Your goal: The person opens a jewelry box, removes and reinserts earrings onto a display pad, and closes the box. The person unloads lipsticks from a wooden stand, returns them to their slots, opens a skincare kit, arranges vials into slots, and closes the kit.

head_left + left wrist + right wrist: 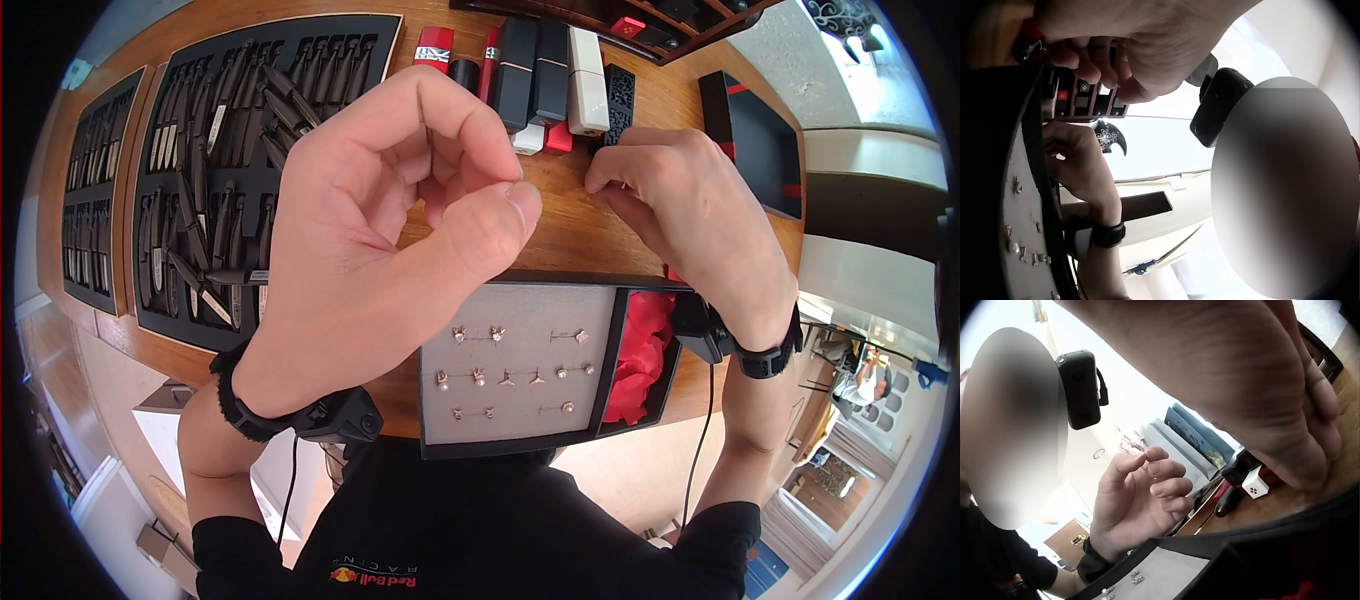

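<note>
In the head view my left hand (370,230) is raised, thumb and index fingertips brought together, other fingers curled. A small shiny metal piece (1034,50), like an earring, shows at its fingertips in the left wrist view. My right hand (690,190) is low over the wooden table (560,235), fingers bent down at its surface (1341,465); what lies under the fingertips is hidden. Below both hands is a black-framed jewellery tray (520,300) with several earrings (479,377) in its pale lining. Its right compartment holds red crumpled paper (645,350).
Black trays (255,190) of dark pen-like sticks fill the left side, some sticks loose on top. Lipstick-like tubes and boxes (515,75) stand at the back, including a white one (588,80). An open black box (755,150) lies back right, near a wooden rack (690,30).
</note>
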